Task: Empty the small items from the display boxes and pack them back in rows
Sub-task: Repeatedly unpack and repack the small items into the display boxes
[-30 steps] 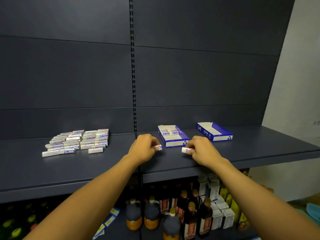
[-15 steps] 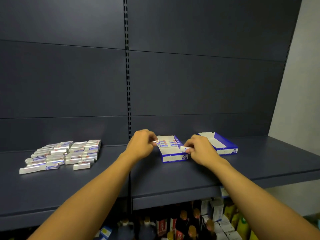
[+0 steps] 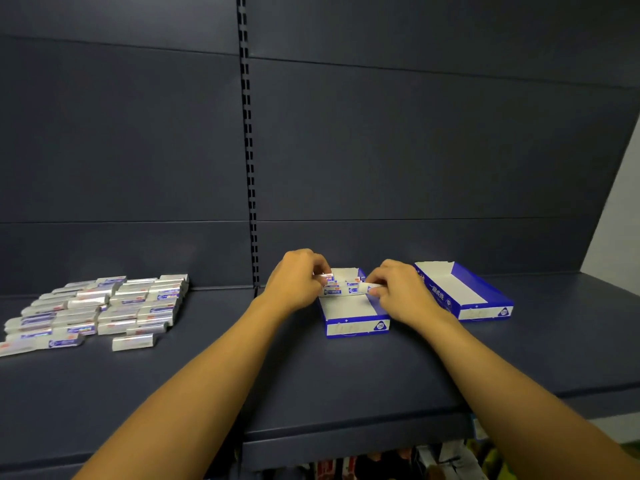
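A blue and white display box (image 3: 356,325) sits on the dark shelf (image 3: 311,375) with a few small white erasers (image 3: 337,291) packed at its back end. My left hand (image 3: 298,284) pinches one eraser (image 3: 327,277) over the box's back left corner. On the box's right side, my right hand (image 3: 398,294) pinches another eraser (image 3: 365,288). A second blue display box (image 3: 464,294) stands to the right and shows no items inside. Several loose erasers (image 3: 104,306) lie in rows at the shelf's left.
The shelf's back panel (image 3: 381,150) rises just behind the boxes, with a slotted upright (image 3: 247,150) at the middle. Packaged goods (image 3: 433,462) show on a lower shelf beneath the front edge. A pale wall (image 3: 620,220) stands at the far right.
Both hands moved from the shelf in front of the box to over its back part, each carrying an eraser. The camera tilted up, hiding most of the lower shelf.
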Motion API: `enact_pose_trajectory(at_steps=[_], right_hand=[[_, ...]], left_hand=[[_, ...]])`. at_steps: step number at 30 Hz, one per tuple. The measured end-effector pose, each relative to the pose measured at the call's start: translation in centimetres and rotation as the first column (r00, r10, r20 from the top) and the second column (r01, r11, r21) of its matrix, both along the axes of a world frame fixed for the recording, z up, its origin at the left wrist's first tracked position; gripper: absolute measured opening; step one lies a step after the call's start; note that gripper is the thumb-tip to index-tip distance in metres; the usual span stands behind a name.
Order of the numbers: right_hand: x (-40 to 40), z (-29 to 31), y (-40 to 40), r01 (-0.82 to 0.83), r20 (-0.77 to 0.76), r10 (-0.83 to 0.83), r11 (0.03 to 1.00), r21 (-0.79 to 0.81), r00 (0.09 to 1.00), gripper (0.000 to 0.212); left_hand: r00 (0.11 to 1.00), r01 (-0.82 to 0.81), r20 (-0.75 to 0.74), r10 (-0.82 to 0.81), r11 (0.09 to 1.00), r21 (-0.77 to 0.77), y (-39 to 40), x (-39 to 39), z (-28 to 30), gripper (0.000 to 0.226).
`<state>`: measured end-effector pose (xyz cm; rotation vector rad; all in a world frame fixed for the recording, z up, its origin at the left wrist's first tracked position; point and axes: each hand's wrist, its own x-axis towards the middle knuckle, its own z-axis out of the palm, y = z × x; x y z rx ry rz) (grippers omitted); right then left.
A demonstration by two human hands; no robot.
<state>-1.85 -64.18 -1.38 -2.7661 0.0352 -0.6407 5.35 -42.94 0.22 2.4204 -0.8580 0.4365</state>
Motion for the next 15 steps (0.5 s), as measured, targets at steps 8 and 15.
enact_pose_trajectory(at_steps=[8, 15], right_hand=[[4.2, -0.3, -0.8, -0.095, -0.012, 0.096, 0.995, 0.013, 0.995, 0.018], [7.2, -0.7, -1.9, -0.152, 0.021, 0.151, 0.988, 0.041, 0.988, 0.017]], left_hand=[[0.995, -0.079, -0.058, 0.080, 0.997, 0.014, -2.0, 1.7, -0.7, 0.017], [0.994, -0.092, -0.058, 0.090, 0.995, -0.040, -3.5, 3.3, -1.4, 0.014]])
